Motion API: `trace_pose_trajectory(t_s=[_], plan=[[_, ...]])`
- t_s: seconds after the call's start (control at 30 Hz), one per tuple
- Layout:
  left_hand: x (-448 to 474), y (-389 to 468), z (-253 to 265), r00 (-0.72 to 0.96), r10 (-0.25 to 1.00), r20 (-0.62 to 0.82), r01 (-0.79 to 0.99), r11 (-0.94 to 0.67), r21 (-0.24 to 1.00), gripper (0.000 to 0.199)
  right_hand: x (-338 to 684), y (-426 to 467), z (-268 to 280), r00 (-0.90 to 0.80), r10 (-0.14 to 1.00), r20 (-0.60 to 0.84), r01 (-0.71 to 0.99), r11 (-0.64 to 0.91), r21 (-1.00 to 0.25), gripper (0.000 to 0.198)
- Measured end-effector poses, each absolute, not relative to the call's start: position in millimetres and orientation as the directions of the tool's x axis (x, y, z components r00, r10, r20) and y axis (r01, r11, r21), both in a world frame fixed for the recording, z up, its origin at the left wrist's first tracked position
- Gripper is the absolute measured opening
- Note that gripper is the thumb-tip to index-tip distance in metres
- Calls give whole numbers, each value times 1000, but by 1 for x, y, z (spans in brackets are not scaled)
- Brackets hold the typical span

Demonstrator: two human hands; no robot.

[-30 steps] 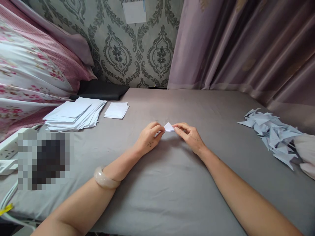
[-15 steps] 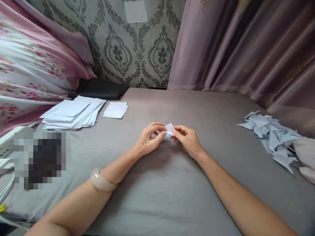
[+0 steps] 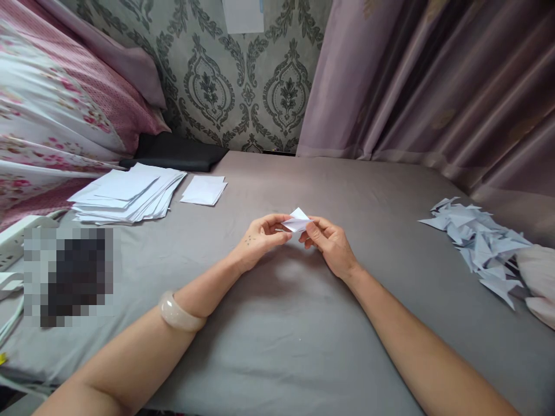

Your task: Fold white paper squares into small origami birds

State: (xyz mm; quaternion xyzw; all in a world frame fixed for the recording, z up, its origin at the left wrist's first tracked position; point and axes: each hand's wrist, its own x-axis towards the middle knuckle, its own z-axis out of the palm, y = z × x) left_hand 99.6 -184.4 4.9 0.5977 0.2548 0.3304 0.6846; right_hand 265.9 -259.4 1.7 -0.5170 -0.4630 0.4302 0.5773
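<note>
A small folded piece of white paper [image 3: 298, 221] is held between my two hands, just above the grey sheet [image 3: 277, 335]. My right hand [image 3: 332, 242] pinches its right corner between thumb and fingers. On the other side, my left hand [image 3: 264, 238] has its fingertips at the paper's left corner, the thumb a little lower and apart from the paper. The paper shows a pointed top and a flap opened toward me. Parts of my fingers behind it are hidden. A pale bangle [image 3: 180, 312] circles my left wrist.
A stack of white paper sheets [image 3: 128, 196] and a smaller pile of square paper [image 3: 203, 190] lie at the left. Pointed folded paper pieces [image 3: 477, 237] are heaped at the right. A power strip [image 3: 15, 240] and a blurred-out dark object [image 3: 80, 277] are at the left edge.
The folded paper has been turned and partly opened, now showing a flap and a raised point. My left thumb has come off the paper. The view has shifted slightly.
</note>
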Motion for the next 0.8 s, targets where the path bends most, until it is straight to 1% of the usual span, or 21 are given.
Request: trace_pose_trajectory(t_s=[0.13, 0.23, 0.37, 0.43, 0.53, 0.7, 0.8], plan=[[100, -183, 3, 642, 766, 44, -175, 91, 980, 32, 264, -259, 3, 240, 967, 84, 20, 82, -996, 41], [101, -182, 2, 614, 789, 16, -186, 124, 975, 27, 262, -258, 3, 246, 964, 98, 29, 93, -995, 41], [103, -181, 0, 583, 810, -65, -261, 263, 929, 21, 258, -258, 4, 228, 964, 136, 47, 128, -991, 38], [104, -180, -1, 590, 800, -111, -290, 338, 896, 19, 256, -259, 4, 222, 965, 139, 49, 131, -990, 37], [105, -180, 0, 617, 772, -155, -293, 408, 865, 16, 256, -259, 5, 225, 965, 138, 63, 127, -990, 37], [104, -178, 3, 655, 728, -201, -267, 472, 840, 10, 258, -259, 4, 224, 966, 126, 74, 112, -991, 37], [103, -177, 2, 662, 717, -218, -284, 509, 813, 9, 260, -256, -2, 247, 965, 88, 95, 66, -993, 37]])
